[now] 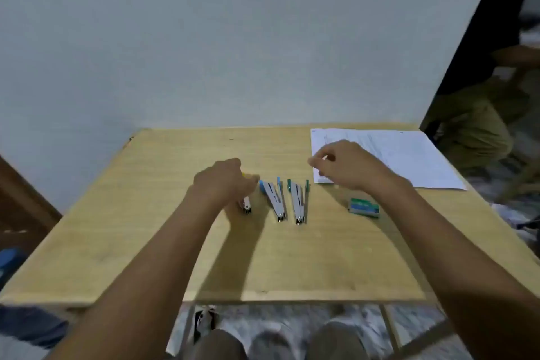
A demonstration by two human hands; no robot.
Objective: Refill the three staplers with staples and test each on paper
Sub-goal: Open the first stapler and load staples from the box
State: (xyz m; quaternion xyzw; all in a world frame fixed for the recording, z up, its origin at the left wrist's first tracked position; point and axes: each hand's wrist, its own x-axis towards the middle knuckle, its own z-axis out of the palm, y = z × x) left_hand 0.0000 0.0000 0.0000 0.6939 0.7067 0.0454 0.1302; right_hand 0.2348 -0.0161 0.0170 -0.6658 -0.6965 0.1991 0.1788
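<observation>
Three staplers lie side by side on the wooden table (146,213). The blue stapler (274,199) and the green stapler (298,201) are both swung open in a V. My left hand (225,181) covers the third stapler (246,204), fingers curled over it; only its metal front end and a bit of yellow show. My right hand (342,165) hovers over the near-left corner of the white paper (409,155), fingertips pinched together; whether they hold anything I cannot tell. A green and blue staple box (363,207) lies to the right of the staplers.
The table stands against a pale wall. Another person sits at the right beyond the table's edge. My knees and the patterned floor show under the near edge.
</observation>
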